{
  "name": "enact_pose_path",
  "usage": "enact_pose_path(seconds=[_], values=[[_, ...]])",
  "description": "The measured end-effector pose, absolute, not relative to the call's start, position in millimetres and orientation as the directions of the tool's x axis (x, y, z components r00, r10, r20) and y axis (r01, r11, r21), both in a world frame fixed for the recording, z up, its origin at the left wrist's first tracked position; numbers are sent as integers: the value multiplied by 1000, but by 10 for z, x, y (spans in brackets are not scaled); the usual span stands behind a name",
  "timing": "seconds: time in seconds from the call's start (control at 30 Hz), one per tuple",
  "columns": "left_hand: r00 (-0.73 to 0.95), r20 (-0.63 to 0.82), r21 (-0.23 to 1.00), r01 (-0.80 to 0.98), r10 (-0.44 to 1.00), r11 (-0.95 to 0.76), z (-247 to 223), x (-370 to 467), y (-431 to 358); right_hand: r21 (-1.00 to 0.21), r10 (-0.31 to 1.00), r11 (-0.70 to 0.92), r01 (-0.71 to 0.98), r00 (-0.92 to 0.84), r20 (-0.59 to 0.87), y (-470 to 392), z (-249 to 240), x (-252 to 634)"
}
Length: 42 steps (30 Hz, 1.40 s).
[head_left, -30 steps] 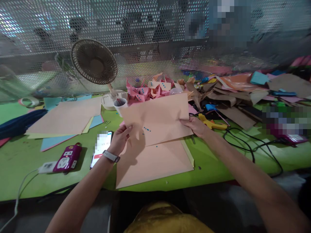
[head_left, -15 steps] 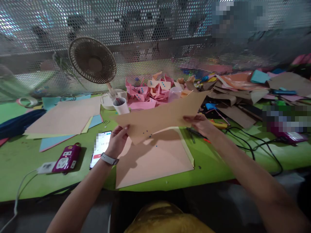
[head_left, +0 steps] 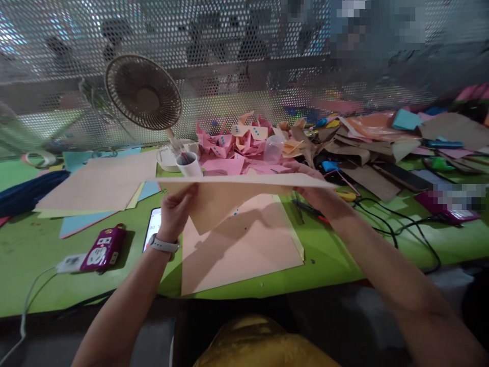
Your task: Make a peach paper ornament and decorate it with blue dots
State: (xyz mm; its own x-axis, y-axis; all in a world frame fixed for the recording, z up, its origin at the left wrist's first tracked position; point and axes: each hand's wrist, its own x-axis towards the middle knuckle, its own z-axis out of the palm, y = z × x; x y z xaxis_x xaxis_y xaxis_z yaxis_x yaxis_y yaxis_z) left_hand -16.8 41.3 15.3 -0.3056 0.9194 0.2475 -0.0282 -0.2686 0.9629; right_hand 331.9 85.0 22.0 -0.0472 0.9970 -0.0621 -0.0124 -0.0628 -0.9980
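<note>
A tan paper sheet [head_left: 229,196] is held up between my two hands above the table, its upper edge folded or curved over toward a nearly level plane. My left hand [head_left: 177,211], with a pale watch band at the wrist, pinches the sheet's left part. My right hand [head_left: 311,186] holds its right end, the fingers partly hidden by the paper. Beneath lies a larger peach sheet [head_left: 244,260], in shadow at its upper part, with a few small blue dots above it. A yellowish sheet edge shows along its right side.
Left stand a purple power strip [head_left: 105,248], a phone [head_left: 154,224] and stacked paper sheets [head_left: 99,181]. Behind are a fan [head_left: 143,93], a white cup [head_left: 189,165] and pink paper scraps [head_left: 221,148]. Scissors [head_left: 309,209], black cables [head_left: 385,229] and brown scraps [head_left: 367,178] lie right.
The tan sheet has tilted, so its top now shows nearly edge-on. My left hand has moved slightly left and up, covering more of the phone.
</note>
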Motion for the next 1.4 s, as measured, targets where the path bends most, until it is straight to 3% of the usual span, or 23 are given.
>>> enact_pose_path(seconds=[0.1,0.23,0.3,0.37,0.47,0.53,0.7,0.83,1.17,1.4], values=[[-442,210,942,-149,872,-302,343,-235,455,-996,985,-24,-86,-174,-9,913,124,3285],[-537,137,927,-228,833,-299,516,-387,497,-959,941,-30,282,-316,-123,904,-89,3133],[-531,107,941,-219,840,-258,551,-445,500,-859,931,128,495,-359,-68,882,-175,3026],[-508,89,951,-213,857,-225,570,-472,496,-681,908,316,660,-419,15,886,-231,2931],[-503,56,954,-228,862,-196,588,-469,498,-428,869,464,776,-493,49,955,-263,2840],[-515,49,950,-239,856,-199,595,-459,506,-385,863,470,794,-505,12,1015,-252,2809],[-512,40,946,-256,858,-197,589,-457,516,-507,853,365,780,-499,-153,1077,-162,2768],[-511,47,947,-250,858,-201,581,-468,501,-592,843,303,747,-500,-199,1093,-107,2800],[-528,51,942,-256,848,-217,626,-456,500,-769,862,209,604,-486,-147,1074,33,2960],[-526,30,952,-244,850,-185,619,-436,532,-766,884,266,586,-465,-48,1132,55,2945]])
